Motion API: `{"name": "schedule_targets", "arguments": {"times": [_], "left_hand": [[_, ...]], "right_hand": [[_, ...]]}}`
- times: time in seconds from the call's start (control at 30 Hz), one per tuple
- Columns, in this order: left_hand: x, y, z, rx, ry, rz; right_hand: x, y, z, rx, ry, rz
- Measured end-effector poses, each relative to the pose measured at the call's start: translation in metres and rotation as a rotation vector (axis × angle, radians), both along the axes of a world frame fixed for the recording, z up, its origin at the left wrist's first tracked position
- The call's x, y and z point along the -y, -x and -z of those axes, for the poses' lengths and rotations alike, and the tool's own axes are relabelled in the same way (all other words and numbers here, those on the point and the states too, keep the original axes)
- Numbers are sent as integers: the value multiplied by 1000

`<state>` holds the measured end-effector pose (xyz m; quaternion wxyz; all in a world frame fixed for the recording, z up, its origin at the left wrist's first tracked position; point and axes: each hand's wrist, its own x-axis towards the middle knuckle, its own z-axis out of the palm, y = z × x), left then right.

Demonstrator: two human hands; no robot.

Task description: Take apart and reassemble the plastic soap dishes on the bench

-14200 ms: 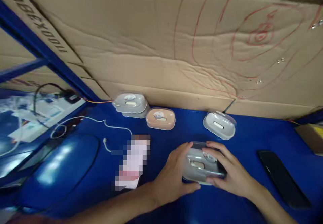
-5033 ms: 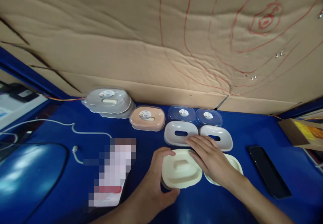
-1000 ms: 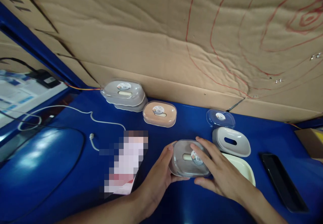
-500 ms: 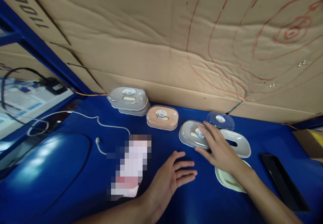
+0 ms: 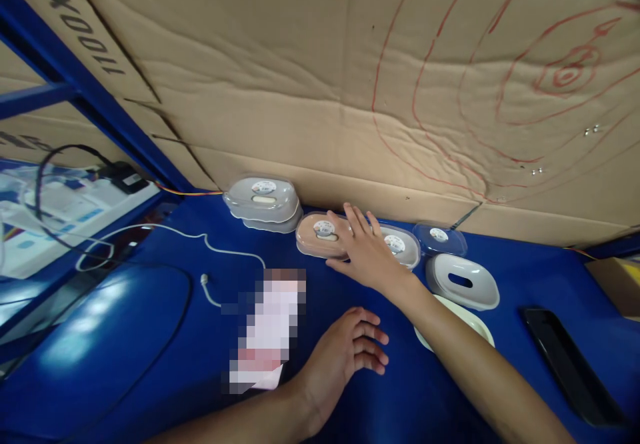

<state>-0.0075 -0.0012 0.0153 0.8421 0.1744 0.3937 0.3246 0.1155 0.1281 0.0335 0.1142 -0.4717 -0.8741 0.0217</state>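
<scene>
My right hand (image 5: 367,251) spreads over the right end of a peach oval soap box (image 5: 313,237) with a clear lid and a round sticker. Its fingers are apart and the thumb lies at the box's near side; whether it touches the box I cannot tell. Just right of it, partly behind the hand, is a grey soap box (image 5: 407,247) with a clear lid. My left hand (image 5: 345,357) hovers nearer to me, fingers loosely bent and apart, holding nothing. A clear lid (image 5: 443,239), a white dish with a slot (image 5: 483,287) and a pale green dish (image 5: 477,324) lie to the right.
Stacked grey soap boxes (image 5: 265,207) stand at the back left. A phone with a blurred screen (image 5: 270,327) lies left of my left hand, near a white cable (image 5: 213,294). A long black tray (image 5: 570,364) sits at right. Cardboard (image 5: 280,84) walls the back of the blue table (image 5: 150,337).
My right hand has left the grey soap box and moved left to the peach one. The grey box now stands farther back, beside the peach box. My left hand's fingers have curled slightly.
</scene>
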Motion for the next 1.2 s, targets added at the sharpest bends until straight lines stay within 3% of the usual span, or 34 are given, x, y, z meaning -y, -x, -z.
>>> {"name": "schedule_targets", "arguments": {"times": [0.13, 0.27, 0.6, 0.77, 0.9, 1.03, 1.2], "left_hand": [[-1, 1, 2, 3, -11, -12], [-2, 1, 3, 22, -3, -28], [-8, 5, -2, 156, 12, -195], [-11, 8, -10, 243, 93, -227], [-9, 9, -14, 300, 86, -136], [-7, 8, -11, 195, 71, -99], [-9, 7, -8, 131, 63, -83]], "right_hand": [[-14, -3, -1, -7, 15, -21], [-6, -11, -6, -25, -17, -39], [67, -64, -19, -291, -42, -43], [110, -97, -9, -272, 28, -27], [141, -117, 4, -214, 58, -14], [150, -121, 14, -184, 79, 22], [149, -110, 12, -202, 142, 51]]}}
